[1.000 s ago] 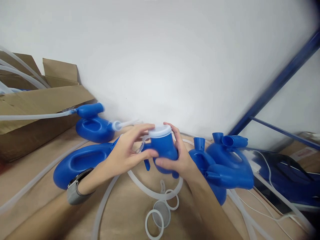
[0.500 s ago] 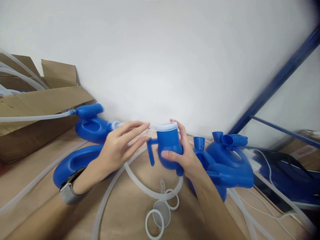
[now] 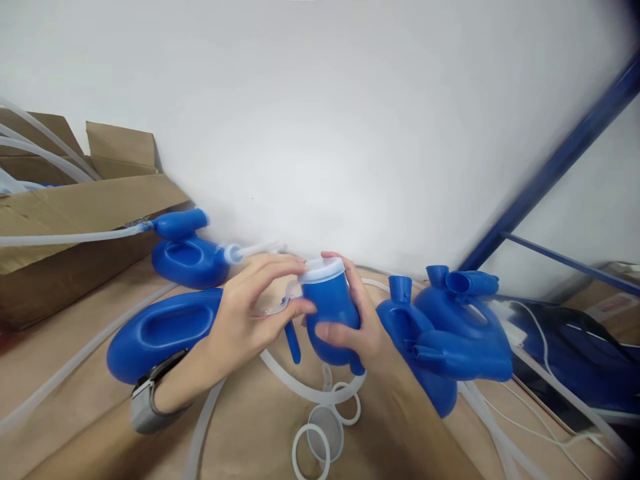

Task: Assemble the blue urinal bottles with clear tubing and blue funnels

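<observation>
Held above the table is a blue cup-shaped container (image 3: 330,313) with a translucent white rim piece (image 3: 324,269) round its mouth, tilted slightly left. My right hand (image 3: 363,320) wraps round its right side, thumb across the front. My left hand (image 3: 250,300), with a grey-banded watch on the wrist, pinches the left edge of the rim, thumb below and fingers on top. A blue handle (image 3: 293,341) hangs below my left thumb. From the container's bottom a clear tube (image 3: 300,393) curves left. White rings (image 3: 311,452) and a round translucent disc (image 3: 326,432) lie below on the table.
On the left, an open cardboard box (image 3: 90,207) holds clear tubes. Blue jugs stand beside it (image 3: 190,260) and nearer my left wrist (image 3: 165,327). Several blue jugs (image 3: 455,333) cluster at right. A blue metal frame (image 3: 560,160), cables and a dark device are farther right.
My left hand has moved right and closed on the rim. The container has moved slightly left and down and now tilts left, still in my right hand.
</observation>
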Available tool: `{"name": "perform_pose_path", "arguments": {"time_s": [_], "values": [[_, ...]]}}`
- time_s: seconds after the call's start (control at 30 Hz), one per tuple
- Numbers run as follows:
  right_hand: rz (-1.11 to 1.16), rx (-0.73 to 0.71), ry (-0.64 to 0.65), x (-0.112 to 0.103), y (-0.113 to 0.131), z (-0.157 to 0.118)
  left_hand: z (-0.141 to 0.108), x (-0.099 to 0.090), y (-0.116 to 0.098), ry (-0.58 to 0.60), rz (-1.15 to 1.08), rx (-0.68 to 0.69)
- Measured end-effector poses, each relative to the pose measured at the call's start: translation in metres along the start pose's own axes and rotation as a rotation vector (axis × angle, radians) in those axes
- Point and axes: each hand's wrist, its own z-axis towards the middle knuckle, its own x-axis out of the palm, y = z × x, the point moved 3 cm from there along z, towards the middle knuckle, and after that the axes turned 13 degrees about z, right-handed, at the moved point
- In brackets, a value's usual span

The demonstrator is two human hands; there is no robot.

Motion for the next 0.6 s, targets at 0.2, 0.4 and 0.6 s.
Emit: {"name": "perform_pose_path", "arguments": {"time_s": [0.2, 0.4, 0.6], "values": [[-0.004, 0.078, -0.022, 0.011, 0.016, -0.015, -0.012, 0.001, -0.01, -0.104, -0.149, -0.136], [-0.15, -0.027, -0.027, -0.002, 0.027, -0.011, -0.007, 0.011, -0.01, -0.093, -0.141, -0.074], [-0.281, -0.086, -0.096, -0.014, 0.031, -0.008, 0.004, 0.001, 0.005, -0.064, 0.188, 0.148]]}}
